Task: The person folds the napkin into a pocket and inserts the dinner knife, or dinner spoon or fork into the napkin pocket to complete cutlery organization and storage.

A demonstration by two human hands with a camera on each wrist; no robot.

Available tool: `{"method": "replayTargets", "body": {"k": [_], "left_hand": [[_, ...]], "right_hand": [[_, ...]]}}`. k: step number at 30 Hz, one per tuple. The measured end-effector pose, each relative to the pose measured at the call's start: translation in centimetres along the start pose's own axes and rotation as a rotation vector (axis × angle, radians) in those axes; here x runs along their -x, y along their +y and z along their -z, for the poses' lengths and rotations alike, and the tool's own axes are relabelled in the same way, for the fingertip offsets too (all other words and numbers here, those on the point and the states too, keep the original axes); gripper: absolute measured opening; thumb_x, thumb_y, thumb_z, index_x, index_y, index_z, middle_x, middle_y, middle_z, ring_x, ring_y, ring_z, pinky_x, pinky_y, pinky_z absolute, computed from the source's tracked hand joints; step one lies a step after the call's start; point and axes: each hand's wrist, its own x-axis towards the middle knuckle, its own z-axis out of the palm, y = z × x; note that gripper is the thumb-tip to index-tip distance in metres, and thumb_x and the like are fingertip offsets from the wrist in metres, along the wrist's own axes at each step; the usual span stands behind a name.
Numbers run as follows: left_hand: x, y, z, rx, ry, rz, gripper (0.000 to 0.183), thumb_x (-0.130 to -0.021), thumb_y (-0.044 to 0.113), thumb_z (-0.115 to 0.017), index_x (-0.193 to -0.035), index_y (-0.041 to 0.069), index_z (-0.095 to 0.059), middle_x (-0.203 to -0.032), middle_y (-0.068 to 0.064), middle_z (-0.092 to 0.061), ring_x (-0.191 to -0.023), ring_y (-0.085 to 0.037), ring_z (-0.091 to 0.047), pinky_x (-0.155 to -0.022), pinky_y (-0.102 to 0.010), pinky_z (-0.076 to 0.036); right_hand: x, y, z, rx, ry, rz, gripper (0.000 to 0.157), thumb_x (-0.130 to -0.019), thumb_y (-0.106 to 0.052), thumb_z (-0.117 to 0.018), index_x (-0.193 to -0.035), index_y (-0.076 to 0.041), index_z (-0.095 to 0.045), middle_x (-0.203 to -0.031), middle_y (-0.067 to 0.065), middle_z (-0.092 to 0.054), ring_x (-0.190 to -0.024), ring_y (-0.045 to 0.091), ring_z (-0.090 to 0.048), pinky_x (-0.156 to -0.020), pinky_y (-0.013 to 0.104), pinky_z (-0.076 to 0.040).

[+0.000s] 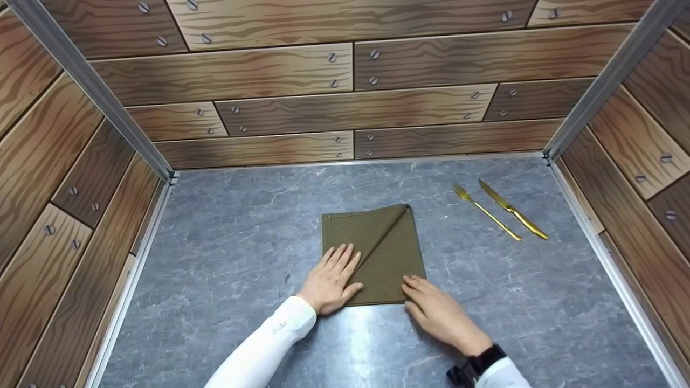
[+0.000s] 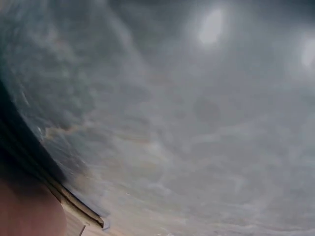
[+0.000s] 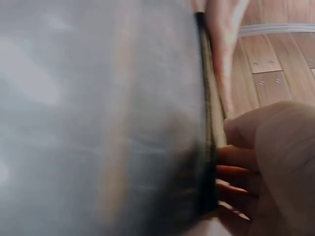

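An olive-brown cloth napkin [image 1: 385,269] lies folded into a rough square, with a diagonal fold running up to its far right corner. My left hand [image 1: 331,280] rests on its near left part, fingers extended and thumb spread to the right. At the near right corner, my right hand [image 1: 439,312] touches the cloth with lightly bent fingers. The right wrist view shows that hand [image 3: 275,152] beside the napkin's edge [image 3: 209,93], with the left hand [image 3: 222,39] beyond. Only a blurred bit of the left hand [image 2: 29,211] and the napkin's edge [image 2: 74,199] appear in the left wrist view.
To the right of the napkin, a gold fork [image 1: 493,217] and a gold knife [image 1: 515,211] lie side by side at a slant on the grey marbled tabletop [image 1: 242,226]. Wood-patterned panels [image 1: 280,113] wall in the back and both sides, with metal rails [image 1: 579,91] at the corners.
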Motion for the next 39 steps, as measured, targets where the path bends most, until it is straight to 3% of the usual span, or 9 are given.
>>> {"method": "replayTargets", "body": {"k": [3, 8, 10, 13, 17, 19, 23, 31, 39], "left_hand": [[0.0, -0.1, 0.0, 0.003, -0.002, 0.006, 0.073, -0.102, 0.058, -0.018, -0.158, 0.012, -0.017, -0.162, -0.013, -0.018, -0.148, -0.028, -0.013, -0.120, -0.043, -0.008], [-0.1, 0.0, 0.1, 0.015, -0.023, 0.005, 0.074, -0.102, 0.059, -0.018, -0.158, 0.012, -0.013, -0.162, -0.013, -0.016, -0.148, -0.028, -0.011, -0.119, -0.044, -0.008], [-0.1, 0.0, 0.1, 0.018, -0.032, 0.003, 0.074, -0.102, 0.059, -0.019, -0.159, 0.012, -0.013, -0.162, -0.013, -0.015, -0.149, -0.028, -0.010, -0.119, -0.044, -0.008], [-0.2, 0.0, 0.0, 0.010, -0.038, 0.004, 0.074, -0.102, 0.060, -0.018, -0.159, 0.013, -0.012, -0.162, -0.013, -0.014, -0.149, -0.028, -0.010, -0.119, -0.044, -0.008], [-0.1, 0.1, -0.1, 0.007, -0.030, 0.002, 0.075, -0.101, 0.061, -0.017, -0.159, 0.013, -0.012, -0.162, -0.013, -0.014, -0.149, -0.028, -0.010, -0.119, -0.044, -0.007], [-0.1, 0.1, 0.0, 0.015, -0.021, 0.001, 0.075, -0.101, 0.061, -0.017, -0.159, 0.014, -0.012, -0.162, -0.013, -0.015, -0.148, -0.028, -0.011, -0.119, -0.044, -0.008], [0.1, 0.0, 0.1, 0.026, 0.004, -0.006, 0.074, -0.102, 0.060, -0.020, -0.159, 0.013, -0.015, -0.161, -0.015, -0.018, -0.148, -0.030, -0.014, -0.119, -0.046, -0.012], [0.1, 0.1, 0.4, 0.008, 0.022, -0.008, 0.073, -0.101, 0.060, -0.024, -0.159, 0.016, -0.018, -0.161, -0.014, -0.019, -0.147, -0.032, -0.017, -0.118, -0.049, -0.014], [0.0, 0.4, 0.9, -0.030, -0.002, -0.045, 0.073, -0.102, 0.060, -0.022, -0.158, 0.014, -0.017, -0.162, -0.010, -0.016, -0.148, -0.029, -0.015, -0.119, -0.046, -0.013]], "right_hand": [[-2.1, 0.2, 1.2, -0.079, 0.069, -0.007, 0.039, -0.100, -0.020, -0.056, -0.135, -0.004, -0.058, -0.140, 0.013, -0.054, -0.129, 0.031, -0.049, -0.107, 0.050, -0.037], [-7.2, 1.8, 2.9, -0.345, 0.213, -0.055, 0.034, -0.097, -0.004, -0.055, -0.131, 0.001, -0.059, -0.131, 0.018, -0.059, -0.123, 0.035, -0.053, -0.106, 0.050, -0.038], [-9.4, 2.9, 3.5, -0.444, 0.268, -0.101, 0.035, -0.097, 0.000, -0.052, -0.132, 0.004, -0.058, -0.128, 0.021, -0.059, -0.117, 0.036, -0.056, -0.104, 0.051, -0.040], [-12.4, 4.5, 4.1, -0.497, 0.302, -0.185, 0.039, -0.098, 0.001, -0.046, -0.136, 0.007, -0.052, -0.132, 0.026, -0.055, -0.118, 0.039, -0.054, -0.106, 0.051, -0.037], [-15.1, 5.7, 4.2, -0.366, 0.246, -0.229, 0.048, -0.097, 0.001, -0.042, -0.145, 0.003, -0.042, -0.144, 0.025, -0.044, -0.132, 0.038, -0.042, -0.113, 0.048, -0.028], [-15.9, 5.9, 4.1, -0.266, 0.196, -0.211, 0.054, -0.095, 0.002, -0.042, -0.149, 0.000, -0.038, -0.149, 0.023, -0.040, -0.138, 0.036, -0.036, -0.116, 0.047, -0.023], [-16.8, 5.9, 3.9, -0.133, 0.141, -0.166, 0.061, -0.091, 0.005, -0.042, -0.151, -0.002, -0.035, -0.148, 0.021, -0.042, -0.137, 0.036, -0.037, -0.116, 0.047, -0.020], [-16.5, 6.3, 3.1, 0.095, 0.154, -0.069, 0.047, -0.091, 0.001, -0.049, -0.138, 0.001, -0.055, -0.142, 0.019, -0.050, -0.129, 0.041, -0.040, -0.106, 0.053, -0.034], [-15.9, 6.4, 2.3, 0.256, 0.066, 0.022, 0.046, -0.100, -0.014, -0.048, -0.143, 0.003, -0.046, -0.150, 0.020, -0.040, -0.143, 0.038, -0.027, -0.116, 0.052, -0.019]]}}
